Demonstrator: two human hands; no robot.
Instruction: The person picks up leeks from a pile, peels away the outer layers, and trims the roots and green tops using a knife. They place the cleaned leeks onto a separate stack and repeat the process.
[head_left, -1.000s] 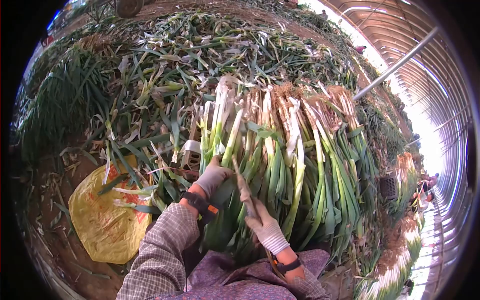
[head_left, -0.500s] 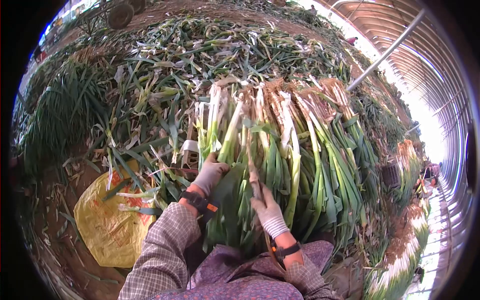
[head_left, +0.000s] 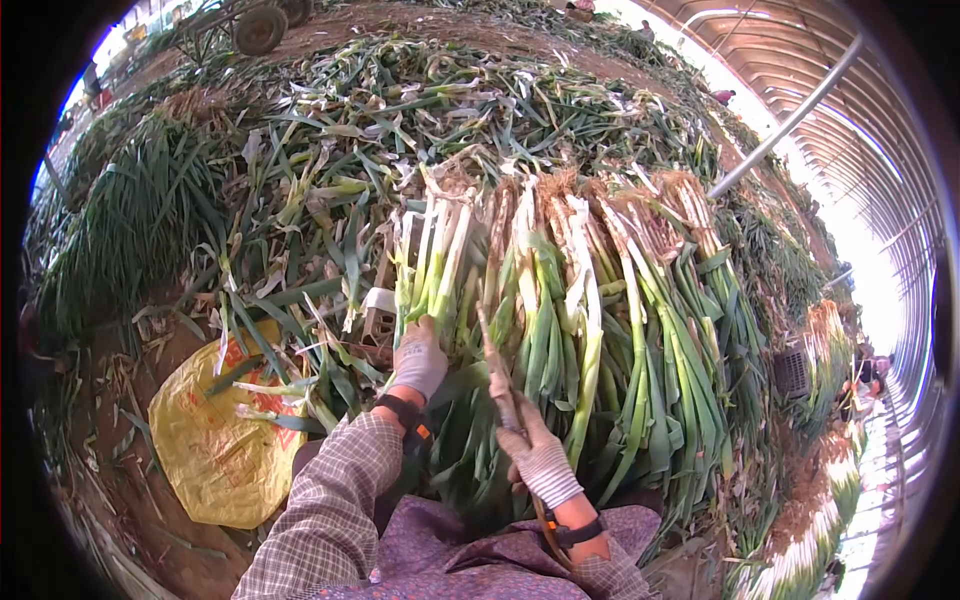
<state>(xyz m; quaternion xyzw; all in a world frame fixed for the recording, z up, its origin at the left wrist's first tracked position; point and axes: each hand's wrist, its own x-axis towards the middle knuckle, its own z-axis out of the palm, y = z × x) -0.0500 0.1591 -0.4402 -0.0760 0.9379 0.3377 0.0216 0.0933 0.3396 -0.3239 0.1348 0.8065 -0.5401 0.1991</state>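
The right hand (head_left: 540, 455), in a pale knitted glove, is wrapped around a slim brown stick-like wand (head_left: 498, 385); a steady grip should keep its tip clear of the other fingers. The left hand (head_left: 419, 362), also in a pale glove, is curled around white-and-green long onion stalks (head_left: 437, 270) at the row's left end; gripping low should leave their pale shafts exposed. Beyond lies a tangled heap of loose green leaves (head_left: 440, 95), best kept off the roots.
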